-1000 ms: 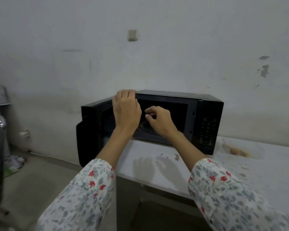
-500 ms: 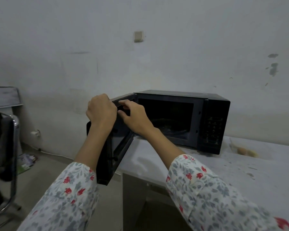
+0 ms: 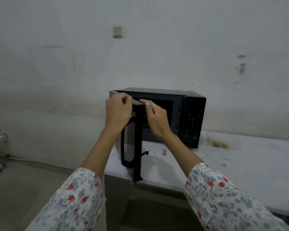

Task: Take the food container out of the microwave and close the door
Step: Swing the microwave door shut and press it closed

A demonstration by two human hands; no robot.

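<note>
A black microwave (image 3: pixel 193 110) stands on a white table (image 3: pixel 240 167) against the wall. Its door (image 3: pixel 132 147) is swung out toward me, seen nearly edge-on. My left hand (image 3: pixel 118 110) grips the door's top corner from the left. My right hand (image 3: pixel 154 117) holds the same top edge from the right. The dark cavity (image 3: pixel 163 107) is partly hidden behind my right hand, and I can make out no food container inside.
A control panel (image 3: pixel 193 124) fills the microwave's right side. Small brownish objects (image 3: pixel 219 144) lie on the stained table to the right of it. A wall switch (image 3: pixel 117 31) sits above. Bare floor (image 3: pixel 32 177) lies to the left.
The door has swung further out from the microwave, from angled to nearly edge-on toward me. Both hands stayed on its top edge. The camera view shifted left to right.
</note>
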